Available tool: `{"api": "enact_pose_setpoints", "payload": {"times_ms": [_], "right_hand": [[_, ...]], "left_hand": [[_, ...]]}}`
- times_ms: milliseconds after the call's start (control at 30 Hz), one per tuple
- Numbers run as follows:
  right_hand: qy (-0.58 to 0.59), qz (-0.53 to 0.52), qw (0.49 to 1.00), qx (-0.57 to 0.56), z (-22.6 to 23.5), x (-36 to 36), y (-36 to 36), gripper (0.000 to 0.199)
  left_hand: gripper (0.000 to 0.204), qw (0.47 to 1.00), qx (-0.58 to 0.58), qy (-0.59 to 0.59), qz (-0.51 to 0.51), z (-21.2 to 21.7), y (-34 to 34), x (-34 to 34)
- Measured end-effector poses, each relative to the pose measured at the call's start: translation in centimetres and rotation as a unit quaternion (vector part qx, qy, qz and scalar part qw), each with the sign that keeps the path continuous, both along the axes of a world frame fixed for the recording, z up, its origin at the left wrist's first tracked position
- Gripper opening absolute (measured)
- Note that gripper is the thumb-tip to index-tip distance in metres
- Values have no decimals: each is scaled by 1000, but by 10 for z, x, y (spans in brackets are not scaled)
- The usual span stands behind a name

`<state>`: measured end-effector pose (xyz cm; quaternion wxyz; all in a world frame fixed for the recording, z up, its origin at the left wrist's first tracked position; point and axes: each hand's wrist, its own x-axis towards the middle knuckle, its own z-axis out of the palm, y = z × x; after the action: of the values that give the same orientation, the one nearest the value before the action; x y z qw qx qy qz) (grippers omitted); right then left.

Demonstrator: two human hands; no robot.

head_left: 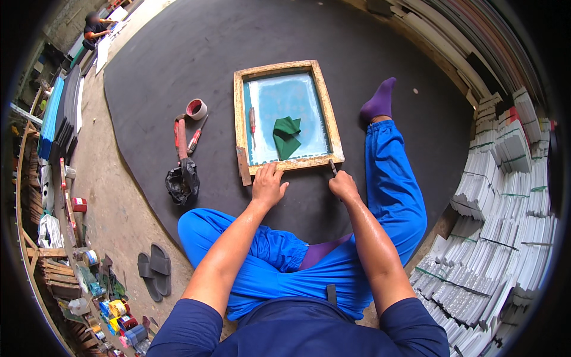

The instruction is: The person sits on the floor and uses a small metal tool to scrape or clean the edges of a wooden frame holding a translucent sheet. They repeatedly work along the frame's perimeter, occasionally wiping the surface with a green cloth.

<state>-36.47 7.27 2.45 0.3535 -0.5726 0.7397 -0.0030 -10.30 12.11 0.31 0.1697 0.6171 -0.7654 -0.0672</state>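
Observation:
A wooden-framed printing screen (pixel 239 110) with a blue-white mesh lies flat in front of me. My left hand (pixel 269 187) rests its fingertips on the frame's near rail, fingers stretched and thumb apart. At the near right corner my right hand (pixel 344 185) is closed around a slim dark tool (pixel 333 167), its tip against the frame; the fist hides most of it. On the mesh lie a folded green cloth (pixel 287 137) and a screwdriver (pixel 253 121) with a red handle. A short brown strip (pixel 243 166) sits at the near left corner.
Left of the frame are a tape roll (pixel 197 109), a red-handled tool (pixel 193 143) and a black plastic bag (pixel 183 181). Slippers (pixel 156 272) and jars (pixel 119 307) lie lower left. Paper stacks (pixel 493 238) line the right. Another person (pixel 95 31) sits far left.

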Motion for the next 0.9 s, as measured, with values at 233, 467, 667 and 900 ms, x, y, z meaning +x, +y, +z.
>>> {"api": "enact_pose_setpoints", "payload": {"times_ms": [233, 467, 667, 900], "right_hand": [[17, -25, 998, 46, 30, 12, -1, 35], [-2, -34, 999, -23, -7, 3, 8, 35], [-330, -176, 924, 84, -39, -10, 6, 15], [-374, -64, 917, 121, -32, 7, 37, 12]], "left_hand": [[37, 1000, -11, 17, 5, -3, 1, -1], [34, 999, -11, 31, 11, -6, 0, -3], [32, 998, -11, 52, 20, -10, -2, -1], [32, 997, -43, 59, -7, 4, 6, -5]]}}
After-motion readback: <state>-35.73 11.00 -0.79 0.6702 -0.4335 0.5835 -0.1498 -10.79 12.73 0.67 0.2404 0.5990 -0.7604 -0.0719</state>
